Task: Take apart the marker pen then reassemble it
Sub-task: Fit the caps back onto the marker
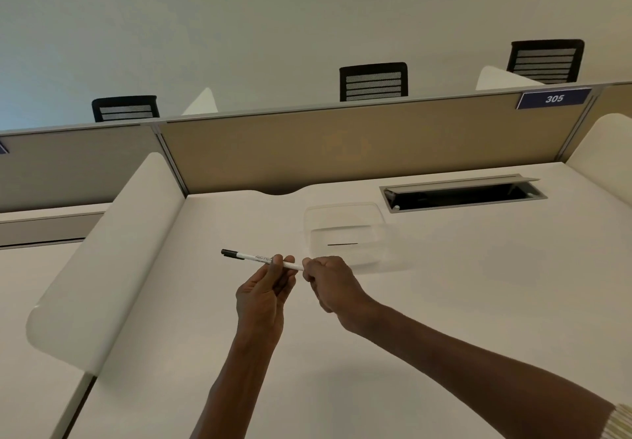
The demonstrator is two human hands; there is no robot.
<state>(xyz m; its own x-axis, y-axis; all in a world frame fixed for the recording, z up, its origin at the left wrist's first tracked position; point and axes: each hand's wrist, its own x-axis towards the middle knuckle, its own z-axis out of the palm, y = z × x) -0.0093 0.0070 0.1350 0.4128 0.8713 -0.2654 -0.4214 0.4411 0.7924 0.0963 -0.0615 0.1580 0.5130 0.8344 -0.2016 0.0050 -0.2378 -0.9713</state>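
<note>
Both bare forearms extend forward and converge. Left hand (263,288), palm up, pinches the marker pen (256,258) mid-barrel; right hand (330,281), knuckles up, curls its grip round the pen's near end.

white desk, clear tray

a white desk (478,302) is stretching out to a tan partition. a clear plastic tray (345,230) is sitting directly on it near the middle, with a thin dark line lying inside. a recessed cable slot (461,194) is standing open further back.
</note>
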